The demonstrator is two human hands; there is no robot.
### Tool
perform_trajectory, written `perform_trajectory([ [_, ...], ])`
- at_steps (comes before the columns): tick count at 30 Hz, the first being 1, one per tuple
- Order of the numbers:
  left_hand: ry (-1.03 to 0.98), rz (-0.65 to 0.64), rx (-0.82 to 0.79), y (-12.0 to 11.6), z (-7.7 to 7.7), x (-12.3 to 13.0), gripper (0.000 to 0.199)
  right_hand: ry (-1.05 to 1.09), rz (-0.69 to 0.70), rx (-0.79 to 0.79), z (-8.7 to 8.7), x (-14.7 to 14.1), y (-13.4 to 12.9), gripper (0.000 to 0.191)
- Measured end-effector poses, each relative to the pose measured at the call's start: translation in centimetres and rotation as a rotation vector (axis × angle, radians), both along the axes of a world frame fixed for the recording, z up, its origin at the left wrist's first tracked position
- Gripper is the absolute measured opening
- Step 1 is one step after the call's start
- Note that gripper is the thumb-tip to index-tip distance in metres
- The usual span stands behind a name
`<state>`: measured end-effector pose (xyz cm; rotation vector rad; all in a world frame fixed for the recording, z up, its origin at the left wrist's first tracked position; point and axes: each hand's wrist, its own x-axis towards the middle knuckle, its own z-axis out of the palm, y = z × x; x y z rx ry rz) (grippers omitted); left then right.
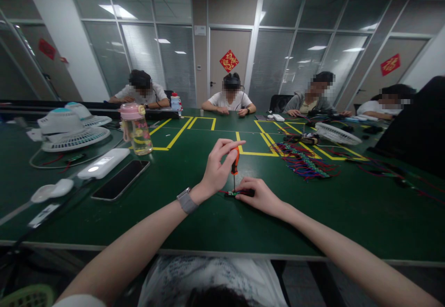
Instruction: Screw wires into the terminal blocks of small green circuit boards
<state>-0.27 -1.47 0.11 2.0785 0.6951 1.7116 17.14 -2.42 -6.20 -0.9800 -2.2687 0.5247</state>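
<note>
My left hand (pixel 217 166), with a grey watch on its wrist, is closed on the orange-and-black handle of a screwdriver (pixel 235 164). The screwdriver stands upright, and its thin shaft reaches down to a small green circuit board (pixel 230 194) on the table. From the right, my right hand (pixel 260 197) pinches the board's edge with thumb and fingertips, close beside the shaft. A red wire leaves the board on the left. Something dark lies partly hidden under my right fingers. Whether the tip sits in a screw is too small to tell.
On the green table (pixel 194 233) lie a phone (pixel 121 180), a white power strip (pixel 104 163), white fans (pixel 73 128) and a pink-lidded bottle (pixel 139 131). A row of wired circuit boards (pixel 302 159) lies to the right. Several people sit across the table.
</note>
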Motion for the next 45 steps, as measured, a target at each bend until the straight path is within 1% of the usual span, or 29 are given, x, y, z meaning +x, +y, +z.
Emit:
perform_trajectory([
  [3, -0.033, -0.105, -0.059, 0.22, -0.17, 0.12, 0.033, -0.002, 0.005, -0.004, -0.04, 0.00, 0.04, 0.012],
  [5, -0.061, -0.120, -0.088, 0.33, -0.28, 0.24, 0.032, -0.006, 0.004, -0.005, -0.02, -0.03, 0.01, 0.012],
  [7, -0.065, -0.068, -0.066, 0.33, -0.30, 0.32, 0.028, -0.008, -0.005, -0.003, 0.02, -0.07, -0.04, 0.012],
  [10, -0.043, 0.034, 0.010, 0.16, -0.16, 0.24, 0.019, -0.009, -0.013, -0.002, 0.07, -0.09, -0.10, 0.012],
  [12, -0.028, 0.069, 0.028, 0.01, -0.02, 0.12, 0.017, -0.009, -0.010, -0.003, 0.10, -0.08, -0.12, 0.012],
  [13, -0.021, 0.072, 0.028, -0.04, 0.02, 0.06, 0.019, -0.009, -0.009, -0.004, 0.11, -0.07, -0.12, 0.012],
  [16, -0.011, 0.008, 0.012, -0.06, -0.04, 0.00, 0.030, -0.007, -0.010, -0.008, 0.12, -0.05, -0.10, 0.012],
  [18, -0.032, -0.062, -0.022, 0.05, -0.22, 0.07, 0.033, -0.004, -0.009, -0.012, 0.12, -0.05, -0.09, 0.012],
  [20, -0.058, -0.095, -0.059, 0.16, -0.40, 0.20, 0.033, -0.001, -0.007, -0.015, 0.13, -0.07, -0.10, 0.012],
  [22, -0.062, -0.071, -0.060, 0.19, -0.45, 0.31, 0.031, -0.001, -0.009, -0.016, 0.18, -0.10, -0.14, 0.012],
  [26, -0.025, 0.044, 0.032, 0.00, -0.15, 0.26, 0.020, -0.006, -0.022, -0.024, 0.27, -0.17, -0.22, 0.012],
  [29, -0.002, 0.069, 0.049, -0.13, 0.05, 0.07, 0.019, -0.005, -0.030, -0.023, 0.24, -0.18, -0.20, 0.013],
  [31, 0.012, 0.040, 0.036, -0.08, 0.03, -0.01, 0.026, -0.002, -0.025, -0.017, 0.17, -0.17, -0.15, 0.013],
  [33, 0.006, -0.020, 0.009, 0.07, -0.11, 0.01, 0.032, -0.002, -0.013, -0.008, 0.11, -0.13, -0.10, 0.012],
  [35, -0.019, -0.075, -0.027, 0.21, -0.25, 0.10, 0.033, 0.000, -0.007, -0.006, 0.09, -0.10, -0.08, 0.012],
  [36, -0.030, -0.082, -0.039, 0.25, -0.29, 0.15, 0.032, 0.001, -0.005, -0.007, 0.10, -0.09, -0.08, 0.012],
  [38, -0.035, -0.048, -0.031, 0.21, -0.27, 0.21, 0.029, 0.001, -0.007, -0.009, 0.15, -0.10, -0.11, 0.012],
  [42, -0.012, 0.086, 0.043, -0.08, -0.02, 0.06, 0.016, 0.007, -0.011, -0.008, 0.32, -0.16, -0.23, 0.012],
  [44, -0.005, 0.090, 0.048, -0.14, 0.04, -0.05, 0.019, 0.007, -0.011, -0.011, 0.40, -0.19, -0.28, 0.012],
  [45, -0.005, 0.069, 0.043, -0.12, 0.03, -0.09, 0.024, 0.006, -0.011, -0.014, 0.43, -0.20, -0.30, 0.012],
])
